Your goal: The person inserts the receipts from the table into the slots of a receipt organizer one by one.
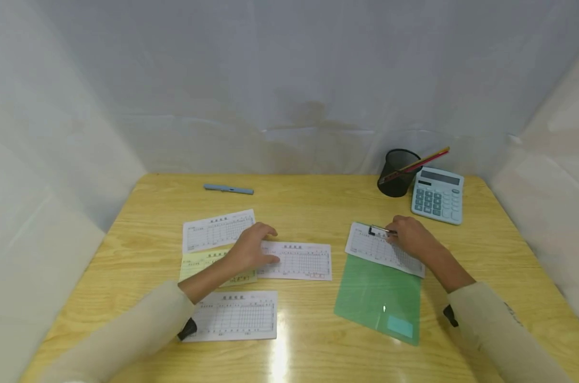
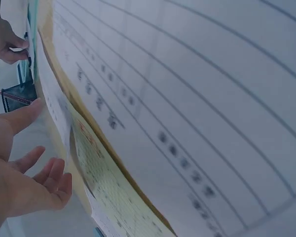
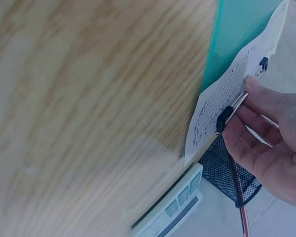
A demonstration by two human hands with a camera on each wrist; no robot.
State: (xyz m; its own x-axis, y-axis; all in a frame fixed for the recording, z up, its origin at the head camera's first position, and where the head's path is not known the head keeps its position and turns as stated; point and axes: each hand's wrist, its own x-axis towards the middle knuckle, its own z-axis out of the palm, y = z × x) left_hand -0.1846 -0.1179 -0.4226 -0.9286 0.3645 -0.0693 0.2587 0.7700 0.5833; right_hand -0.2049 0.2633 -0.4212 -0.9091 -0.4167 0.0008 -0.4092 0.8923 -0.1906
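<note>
My right hand (image 1: 414, 238) holds the metal clip (image 1: 379, 230) at the top of a green translucent clipboard (image 1: 378, 292), thumb on one side and fingers on the other in the right wrist view. A white printed form (image 1: 373, 244) lies across the clipboard's upper end, at the clip. My left hand (image 1: 248, 249), thumb and fingers spread apart, hovers over or touches the left end of another white form (image 1: 308, 260); which of the two I cannot tell. Under the left wrist lies a yellow form (image 1: 193, 266), with white forms above (image 1: 213, 232) and below it (image 1: 251, 316).
A blue-grey pen (image 1: 229, 189) lies near the back edge at left. At back right stands a black mesh pen cup (image 1: 396, 186) with pencils (image 1: 435, 155) leaning out, beside a light blue calculator (image 1: 438, 194). Pale sheeting (image 1: 198, 80) surrounds the wooden table (image 1: 308, 319).
</note>
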